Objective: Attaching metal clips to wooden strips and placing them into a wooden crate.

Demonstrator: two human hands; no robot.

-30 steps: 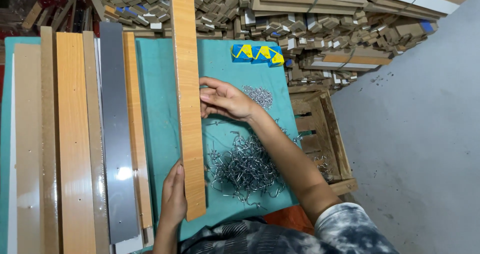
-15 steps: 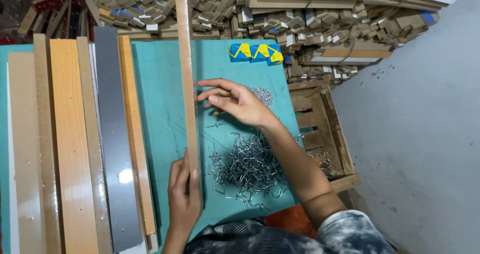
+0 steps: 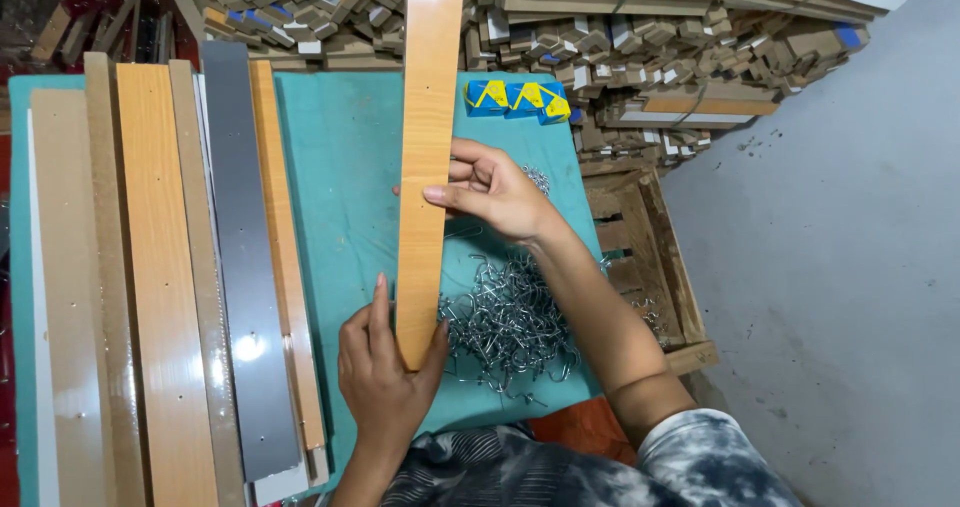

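In the head view, a long wood-grain strip (image 3: 428,157) is held flat-face up above the teal-covered table (image 3: 345,157), reaching from the near edge toward the stacked offcuts (image 3: 560,27) at the far side. Its near end is cupped by the left hand (image 3: 385,372), the thumb and fingers closed around the end of the strip. Its middle is pinched by the right hand (image 3: 495,192), with the thumb laid across the face and the fingers curled on the right edge. A heap of metal hooks (image 3: 510,322) lies just right of the strip, blue and yellow boxes (image 3: 517,99) beyond, and further boards (image 3: 160,267) at the left
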